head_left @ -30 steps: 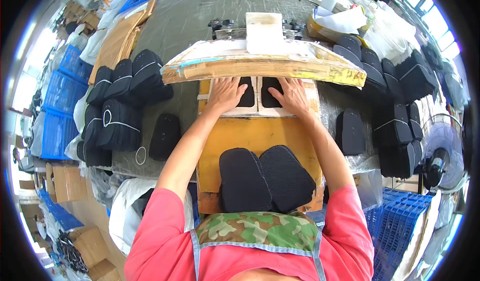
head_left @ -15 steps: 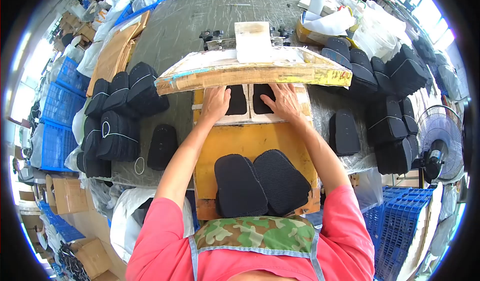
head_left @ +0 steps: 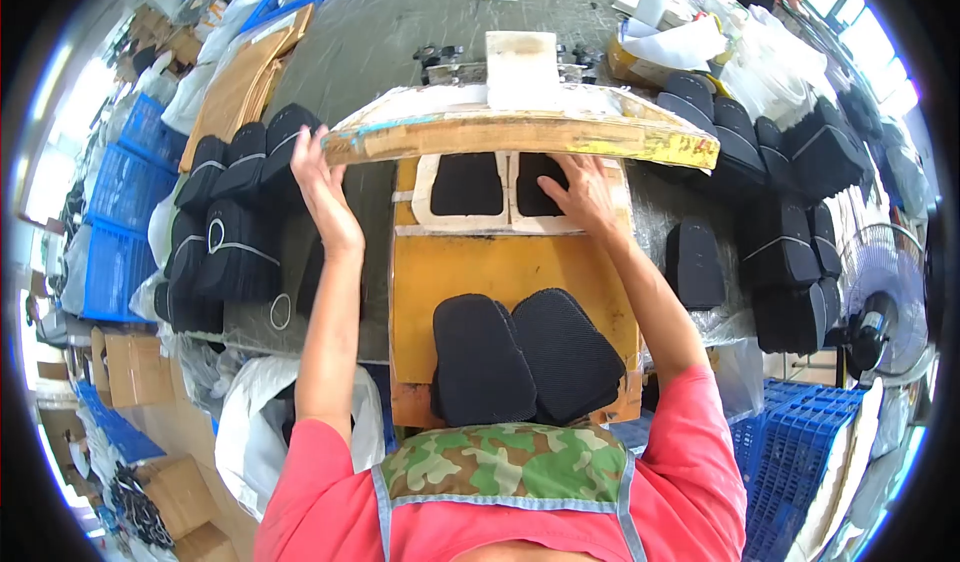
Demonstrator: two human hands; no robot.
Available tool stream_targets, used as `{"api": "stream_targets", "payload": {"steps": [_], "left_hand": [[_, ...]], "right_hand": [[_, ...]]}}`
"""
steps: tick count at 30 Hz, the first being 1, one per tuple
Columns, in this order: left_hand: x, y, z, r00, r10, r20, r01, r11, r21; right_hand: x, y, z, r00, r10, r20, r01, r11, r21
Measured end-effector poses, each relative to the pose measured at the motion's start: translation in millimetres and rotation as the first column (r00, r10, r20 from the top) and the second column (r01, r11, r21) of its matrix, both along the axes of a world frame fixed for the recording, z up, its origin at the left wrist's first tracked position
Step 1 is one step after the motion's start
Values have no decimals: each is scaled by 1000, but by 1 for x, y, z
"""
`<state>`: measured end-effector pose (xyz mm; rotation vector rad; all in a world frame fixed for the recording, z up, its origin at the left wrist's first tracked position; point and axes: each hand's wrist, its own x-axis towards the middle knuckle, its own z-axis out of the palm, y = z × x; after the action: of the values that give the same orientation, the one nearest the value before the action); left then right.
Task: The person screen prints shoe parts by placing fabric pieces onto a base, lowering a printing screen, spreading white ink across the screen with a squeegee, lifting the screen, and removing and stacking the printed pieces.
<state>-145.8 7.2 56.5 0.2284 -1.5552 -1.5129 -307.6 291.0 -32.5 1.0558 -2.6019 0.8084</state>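
Note:
My left hand (head_left: 327,187) is raised at the left end of a wooden screen-printing frame (head_left: 520,142), fingers apart; whether it touches the wood I cannot tell. My right hand (head_left: 583,197) lies with spread fingers over the black pad (head_left: 530,197) in the right opening of a white template (head_left: 420,217), its fingertips partly hidden under the tilted frame. A second black pad (head_left: 467,187) fills the left opening. Both sit on a yellow-brown board (head_left: 510,262). Nearer my body, two overlapping piles of black pads rest on it, a smooth one (head_left: 483,357) and a ribbed one (head_left: 568,352).
Tied bundles of black pads (head_left: 238,262) stand at left, and more bundles (head_left: 775,242) at right. A loose pad stack (head_left: 695,262) lies right of the board. A fan (head_left: 880,307) stands at far right, above blue crates (head_left: 795,452). Brown paper sheets (head_left: 235,92) lie at back left.
My left hand has left the left pad and moved left and up to the frame's end. My right hand stays over the right pad. The whole view has shifted slightly.

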Motion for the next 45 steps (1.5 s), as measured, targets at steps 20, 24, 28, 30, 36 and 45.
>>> {"api": "stream_targets", "payload": {"steps": [20,24,28,30,36,45], "left_hand": [[64,25,-85,862,-188,471,299,938,-173],[65,26,-89,870,-188,456,299,936,-185],[63,24,-91,880,-153,450,282,930,-236],[65,26,-91,878,-152,453,283,929,-238],[65,25,-86,869,-195,454,308,932,-190],[63,24,-95,880,-141,453,270,934,-234]], "right_hand": [[-70,-63,85,900,110,-421,-93,994,60],[-54,-58,74,972,201,-123,-182,972,149],[29,-44,78,938,323,-121,-320,946,45],[36,-62,102,956,274,102,-288,941,176],[-27,-141,60,937,263,-231,-292,951,-101],[24,-22,108,934,334,127,-353,915,194]]}}
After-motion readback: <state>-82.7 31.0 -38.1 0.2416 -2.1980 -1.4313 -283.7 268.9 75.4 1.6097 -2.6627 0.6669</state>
